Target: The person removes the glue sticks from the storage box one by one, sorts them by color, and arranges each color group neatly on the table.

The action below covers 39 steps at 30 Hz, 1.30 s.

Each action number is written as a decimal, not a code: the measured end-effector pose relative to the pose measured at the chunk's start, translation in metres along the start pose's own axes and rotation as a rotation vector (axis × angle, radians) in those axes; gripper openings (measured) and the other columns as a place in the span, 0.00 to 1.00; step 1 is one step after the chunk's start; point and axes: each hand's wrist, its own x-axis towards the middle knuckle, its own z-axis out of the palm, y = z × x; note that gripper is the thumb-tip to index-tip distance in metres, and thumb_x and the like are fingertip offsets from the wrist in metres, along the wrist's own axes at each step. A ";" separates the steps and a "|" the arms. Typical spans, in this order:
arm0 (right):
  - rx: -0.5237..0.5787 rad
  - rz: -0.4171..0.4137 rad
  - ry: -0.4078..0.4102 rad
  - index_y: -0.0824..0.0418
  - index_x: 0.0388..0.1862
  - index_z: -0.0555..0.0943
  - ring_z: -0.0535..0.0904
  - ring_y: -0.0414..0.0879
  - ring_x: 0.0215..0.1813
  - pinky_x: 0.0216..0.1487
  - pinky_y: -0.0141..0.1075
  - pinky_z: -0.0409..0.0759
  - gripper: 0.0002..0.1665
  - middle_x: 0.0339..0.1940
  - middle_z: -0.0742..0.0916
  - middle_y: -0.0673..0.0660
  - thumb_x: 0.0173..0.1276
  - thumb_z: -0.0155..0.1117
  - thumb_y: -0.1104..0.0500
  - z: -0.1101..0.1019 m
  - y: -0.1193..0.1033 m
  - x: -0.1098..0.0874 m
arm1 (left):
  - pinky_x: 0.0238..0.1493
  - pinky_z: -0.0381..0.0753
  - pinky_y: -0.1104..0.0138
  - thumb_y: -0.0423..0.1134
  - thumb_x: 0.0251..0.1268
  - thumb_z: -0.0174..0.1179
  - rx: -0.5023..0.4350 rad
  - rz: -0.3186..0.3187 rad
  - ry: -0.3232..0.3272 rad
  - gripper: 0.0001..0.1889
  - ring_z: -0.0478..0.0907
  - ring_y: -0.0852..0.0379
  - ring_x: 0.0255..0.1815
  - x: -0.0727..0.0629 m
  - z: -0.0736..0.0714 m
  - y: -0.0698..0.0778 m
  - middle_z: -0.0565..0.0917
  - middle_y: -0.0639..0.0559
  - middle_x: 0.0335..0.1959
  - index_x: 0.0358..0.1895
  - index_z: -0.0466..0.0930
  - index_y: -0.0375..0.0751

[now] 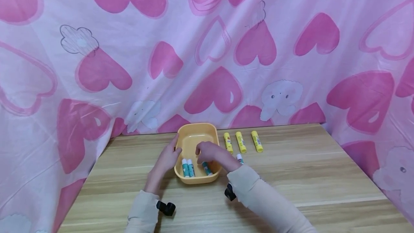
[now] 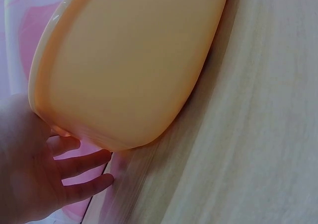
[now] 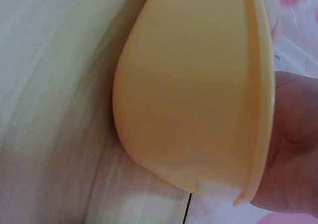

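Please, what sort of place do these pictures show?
Probably an indoor tabletop set up for handling small items: a wood-grain table, a heart-patterned cloth hanging behind it, and an orange tub holding small tubes.

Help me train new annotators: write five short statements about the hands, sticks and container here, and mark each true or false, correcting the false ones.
1. Three yellow sticks lie on the wooden table, outside the orange container. True.
2. The left hand is well away from the container. False: it touches the container's left side.
3. The right hand reaches into the container. True.
4. No sticks are inside the container. False: three teal sticks show in it.
5. A white-capped stick on the table is partly hidden by the right arm. True.
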 end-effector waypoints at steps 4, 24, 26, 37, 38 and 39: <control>0.014 0.008 -0.043 0.58 0.42 0.81 0.81 0.50 0.32 0.33 0.38 0.85 0.14 0.33 0.82 0.54 0.57 0.75 0.60 0.002 -0.001 -0.002 | 0.77 0.57 0.48 0.37 0.76 0.46 -0.003 0.003 0.003 0.34 0.58 0.42 0.78 0.000 0.000 -0.001 0.57 0.41 0.79 0.81 0.46 0.43; 0.049 -0.053 -0.013 0.55 0.31 0.81 0.80 0.47 0.27 0.27 0.36 0.83 0.10 0.27 0.82 0.52 0.55 0.77 0.61 0.000 0.002 -0.006 | 0.77 0.58 0.48 0.38 0.76 0.46 -0.009 -0.004 -0.006 0.33 0.57 0.42 0.78 -0.001 -0.001 0.000 0.56 0.42 0.80 0.81 0.46 0.44; 0.068 -0.073 0.016 0.56 0.32 0.81 0.81 0.48 0.26 0.26 0.36 0.82 0.09 0.27 0.82 0.53 0.56 0.75 0.61 -0.003 0.003 -0.007 | 0.77 0.58 0.48 0.37 0.76 0.46 -0.012 -0.001 -0.005 0.33 0.57 0.42 0.78 -0.002 -0.001 0.001 0.57 0.42 0.80 0.81 0.46 0.43; 0.197 -0.133 0.134 0.59 0.40 0.82 0.82 0.49 0.30 0.32 0.41 0.87 0.10 0.32 0.82 0.54 0.61 0.72 0.61 -0.021 0.014 -0.018 | 0.77 0.57 0.48 0.37 0.76 0.46 -0.014 0.004 -0.002 0.34 0.58 0.41 0.78 -0.002 -0.001 0.000 0.57 0.41 0.79 0.81 0.46 0.42; 0.208 -0.135 0.142 0.59 0.41 0.81 0.82 0.49 0.31 0.32 0.41 0.87 0.10 0.33 0.82 0.54 0.62 0.72 0.61 -0.022 0.016 -0.019 | 0.77 0.57 0.48 0.37 0.76 0.46 -0.017 0.006 -0.002 0.34 0.58 0.41 0.78 -0.002 -0.001 0.000 0.57 0.41 0.79 0.80 0.46 0.42; 0.217 -0.134 0.151 0.59 0.41 0.81 0.82 0.49 0.31 0.32 0.41 0.87 0.10 0.33 0.82 0.54 0.62 0.72 0.61 -0.023 0.017 -0.020 | 0.78 0.57 0.48 0.37 0.76 0.46 -0.021 0.007 -0.002 0.34 0.58 0.42 0.78 -0.002 -0.001 0.001 0.57 0.41 0.79 0.80 0.46 0.42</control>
